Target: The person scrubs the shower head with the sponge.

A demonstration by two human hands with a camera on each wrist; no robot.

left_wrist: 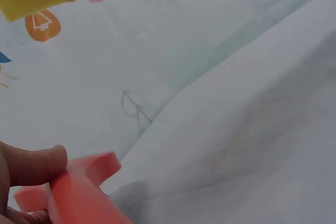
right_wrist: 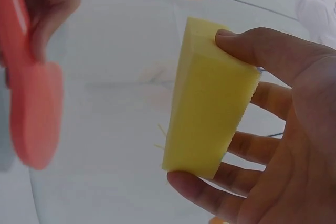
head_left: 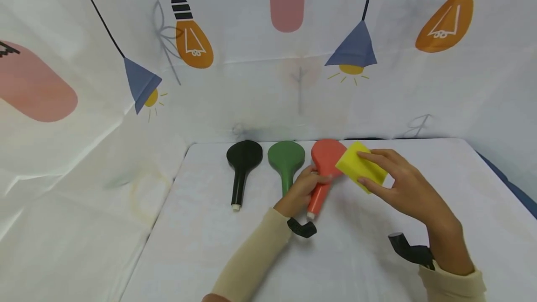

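My left hand [head_left: 301, 192] grips a red paddle [head_left: 328, 154] at its neck, where the handle meets the round head. Its pale-tipped handle slants down toward me. In the left wrist view, the thumb lies along the top of the red paddle [left_wrist: 79, 195]. Between the thumb and fingers of my right hand [head_left: 404, 185] is a yellow sponge block [head_left: 361, 167], held up just right of the red head. The right wrist view shows the yellow sponge [right_wrist: 207, 103] pinched at its ends, apart from the red paddle [right_wrist: 37, 114].
Left of the red paddle lie a green paddle [head_left: 286, 157], its handle partly behind my left hand, and a black paddle [head_left: 244, 155]. All are on a white-covered table [head_left: 197, 246]. A white sheet [head_left: 256, 92] printed with lamps hangs behind the table and along the left.
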